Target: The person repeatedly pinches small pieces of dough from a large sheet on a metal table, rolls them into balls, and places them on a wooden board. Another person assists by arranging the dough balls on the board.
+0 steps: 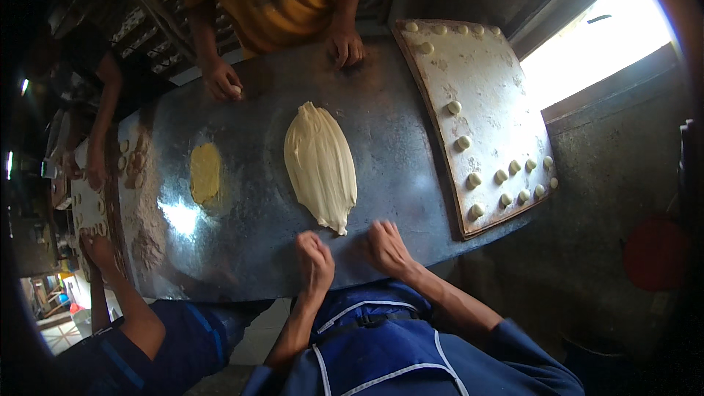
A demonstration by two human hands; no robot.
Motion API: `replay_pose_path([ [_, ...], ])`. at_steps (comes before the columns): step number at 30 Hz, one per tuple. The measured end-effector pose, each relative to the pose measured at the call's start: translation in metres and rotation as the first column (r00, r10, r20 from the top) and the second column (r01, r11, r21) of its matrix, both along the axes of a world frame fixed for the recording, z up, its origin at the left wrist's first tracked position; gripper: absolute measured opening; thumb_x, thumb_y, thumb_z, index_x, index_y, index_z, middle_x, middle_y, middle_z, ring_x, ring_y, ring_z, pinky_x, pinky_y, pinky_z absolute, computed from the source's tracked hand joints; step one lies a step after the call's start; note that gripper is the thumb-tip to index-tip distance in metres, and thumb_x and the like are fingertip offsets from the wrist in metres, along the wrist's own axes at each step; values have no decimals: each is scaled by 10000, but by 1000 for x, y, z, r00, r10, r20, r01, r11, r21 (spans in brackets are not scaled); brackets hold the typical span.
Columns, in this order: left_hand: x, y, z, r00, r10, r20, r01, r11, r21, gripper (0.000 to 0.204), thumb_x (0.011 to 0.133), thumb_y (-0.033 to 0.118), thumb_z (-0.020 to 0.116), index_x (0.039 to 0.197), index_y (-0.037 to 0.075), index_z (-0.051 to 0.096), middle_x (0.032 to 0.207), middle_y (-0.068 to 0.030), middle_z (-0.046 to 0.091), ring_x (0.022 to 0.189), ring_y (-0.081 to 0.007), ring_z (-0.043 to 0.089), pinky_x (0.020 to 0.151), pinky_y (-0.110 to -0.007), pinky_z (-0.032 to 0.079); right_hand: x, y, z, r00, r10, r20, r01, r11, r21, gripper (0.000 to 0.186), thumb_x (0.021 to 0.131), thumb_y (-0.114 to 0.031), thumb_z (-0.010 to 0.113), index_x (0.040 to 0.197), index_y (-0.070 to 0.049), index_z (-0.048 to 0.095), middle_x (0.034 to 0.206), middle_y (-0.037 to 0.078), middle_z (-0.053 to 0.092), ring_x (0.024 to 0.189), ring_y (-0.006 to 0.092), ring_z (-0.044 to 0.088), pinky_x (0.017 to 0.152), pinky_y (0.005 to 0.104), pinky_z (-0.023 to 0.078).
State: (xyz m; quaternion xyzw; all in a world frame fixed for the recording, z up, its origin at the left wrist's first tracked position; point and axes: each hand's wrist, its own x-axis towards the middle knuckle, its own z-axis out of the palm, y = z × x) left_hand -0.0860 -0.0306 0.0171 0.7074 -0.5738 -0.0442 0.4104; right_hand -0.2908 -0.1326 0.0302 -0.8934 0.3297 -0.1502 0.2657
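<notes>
A large, long sheet of pale dough (pixel 320 165) lies on the dark metal table (pixel 253 249), its surface ridged lengthwise and its near end narrow. Close to that end is my left hand (pixel 315 260), fingers curled inward at the table's near side. Just right of it, my right hand (pixel 389 249) is also closed, knuckles up, slightly blurred. Whatever either hand may hold is hidden by the fingers. Both hands look apart from the dough sheet. Left of the dough, a flat yellow patch (pixel 206 174), like fat or soft dough, is spread on the metal.
On the right, a floured board (pixel 469 73) carries several small dough balls (pixel 474 180). Across the table stands a person in a yellow shirt (pixel 268 0), one hand (pixel 222 81) at a small dough piece. Flour (pixel 150 227) and other workers' hands (pixel 97 165) are at the left.
</notes>
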Motion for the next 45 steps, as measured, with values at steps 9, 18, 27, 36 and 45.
replay_pose_path([
  [9, 20, -27, 3, 987, 156, 45, -159, 985, 72, 271, 922, -11, 657, 1041, -2, 414, 986, -194, 492, 899, -336, 547, 803, -444, 468, 7, -28, -1, 999, -12, -30, 1, 945, -327, 260, 914, -230, 669, 934, -27, 509, 904, 192, 531, 853, 388, 519, 787, 487, 422],
  [18, 36, -34, 7, 961, 276, -22, -266, 942, 206, 295, 939, -5, 651, 1107, -8, 408, 999, -197, 522, 908, -363, 573, 818, -457, 489, 0, -49, -2, 993, -109, 45, 116, 968, -224, 219, 882, -142, 698, 940, -29, 519, 884, 176, 507, 850, 379, 513, 752, 474, 413],
  [27, 47, 19, -7, 982, 135, 131, -162, 961, 225, 370, 926, 25, 700, 1165, -17, 420, 1057, -183, 527, 988, -357, 564, 895, -455, 473, -41, -69, -18, 967, -253, 22, 249, 924, -290, 144, 916, -112, 592, 1001, -9, 538, 922, 192, 532, 907, 384, 542, 807, 507, 440],
  [36, 75, 5, 96, 920, -390, -32, 335, 743, 579, 282, 757, -27, 713, 1031, 19, 663, 1071, -148, 621, 1019, -364, 614, 896, -455, 522, -89, -26, 32, 993, -119, 0, 119, 989, -87, 201, 872, -79, 650, 1045, -20, 567, 964, 146, 528, 926, 314, 549, 811, 414, 463],
  [45, -131, -304, 179, 679, -733, 48, 711, 639, -294, 464, 752, -75, 792, 1166, 79, 649, 1118, -121, 670, 1023, -306, 672, 870, -401, 559, -121, -78, 103, 861, -352, 366, 269, 927, 260, 286, 823, -25, 773, 1102, -19, 715, 1057, 177, 641, 959, 338, 670, 832, 408, 561],
])
